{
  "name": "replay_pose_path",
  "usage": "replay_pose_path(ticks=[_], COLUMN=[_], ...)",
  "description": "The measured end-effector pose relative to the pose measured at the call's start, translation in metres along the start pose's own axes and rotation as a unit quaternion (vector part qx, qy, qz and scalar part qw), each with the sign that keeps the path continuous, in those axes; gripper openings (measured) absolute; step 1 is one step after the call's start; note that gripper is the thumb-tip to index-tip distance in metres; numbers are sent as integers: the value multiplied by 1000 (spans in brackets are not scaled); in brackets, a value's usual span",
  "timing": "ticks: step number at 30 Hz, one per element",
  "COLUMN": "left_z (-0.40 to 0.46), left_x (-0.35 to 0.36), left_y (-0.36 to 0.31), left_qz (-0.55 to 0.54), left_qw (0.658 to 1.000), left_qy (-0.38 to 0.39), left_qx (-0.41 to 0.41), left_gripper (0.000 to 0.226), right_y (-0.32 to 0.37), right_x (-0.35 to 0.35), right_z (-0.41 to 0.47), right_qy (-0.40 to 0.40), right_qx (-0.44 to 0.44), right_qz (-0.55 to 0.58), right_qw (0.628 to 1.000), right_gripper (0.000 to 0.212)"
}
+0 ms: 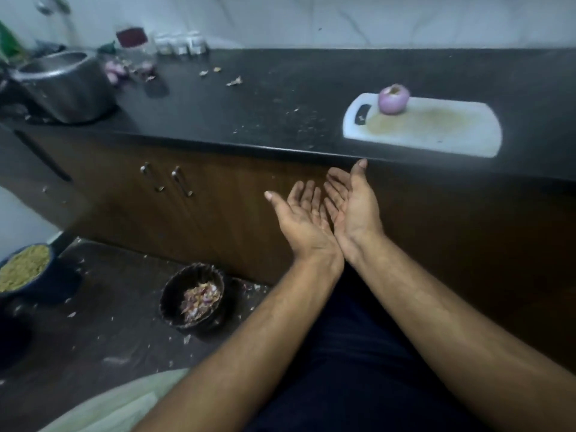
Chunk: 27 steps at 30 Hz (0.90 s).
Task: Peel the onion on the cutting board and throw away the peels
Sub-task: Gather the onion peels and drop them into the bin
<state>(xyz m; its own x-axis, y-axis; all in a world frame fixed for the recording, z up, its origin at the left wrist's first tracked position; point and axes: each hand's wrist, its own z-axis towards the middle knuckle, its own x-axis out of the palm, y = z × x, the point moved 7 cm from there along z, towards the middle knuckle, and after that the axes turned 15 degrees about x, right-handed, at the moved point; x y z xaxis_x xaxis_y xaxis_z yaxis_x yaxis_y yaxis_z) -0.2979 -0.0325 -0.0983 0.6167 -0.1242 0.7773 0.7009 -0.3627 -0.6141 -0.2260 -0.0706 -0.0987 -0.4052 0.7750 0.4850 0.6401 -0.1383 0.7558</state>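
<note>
A black stone countertop [280, 88] carried a white cutting board [436, 129] near its front edge, with a peeled onion [393, 99] sitting on the board's far side beside the handle slot. At the left end stood a steel pot [65, 85], with scattered peel scraps [233, 81] and small jars [180, 43] nearer the wall (blurred). The dark floor [109, 332] below held a black bin [193, 296] containing peels [199, 299], with bits strewn around it.
</note>
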Motion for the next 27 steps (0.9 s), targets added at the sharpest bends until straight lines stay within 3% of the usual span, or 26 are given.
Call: replay_pose_path(ticks=[8, 14, 18, 23, 27], left_z=[-16, -6, 19, 62, 86], left_x=[73, 113, 136, 153, 170], left_y=[35, 63, 86, 113, 124], left_qz=[16, 35, 90, 170, 264], left_qw=[994, 986, 977, 960, 919], left_qy=[103, 151, 191, 221, 289], left_qx=[-42, -53, -32, -17, 40], left_gripper=[85, 78, 76, 72, 46], right_y=[69, 109, 140, 172, 200], right_x=[-43, -68, -98, -145, -150], right_z=[-17, -7, 10, 36, 47], right_qy=[-22, -52, -152, -301, -343], right_qx=[-87, -132, -205, -264, -294], right_qz=[111, 130, 27, -141, -274], right_qw=[990, 981, 966, 905, 849], right_gripper=[63, 50, 33, 31, 33])
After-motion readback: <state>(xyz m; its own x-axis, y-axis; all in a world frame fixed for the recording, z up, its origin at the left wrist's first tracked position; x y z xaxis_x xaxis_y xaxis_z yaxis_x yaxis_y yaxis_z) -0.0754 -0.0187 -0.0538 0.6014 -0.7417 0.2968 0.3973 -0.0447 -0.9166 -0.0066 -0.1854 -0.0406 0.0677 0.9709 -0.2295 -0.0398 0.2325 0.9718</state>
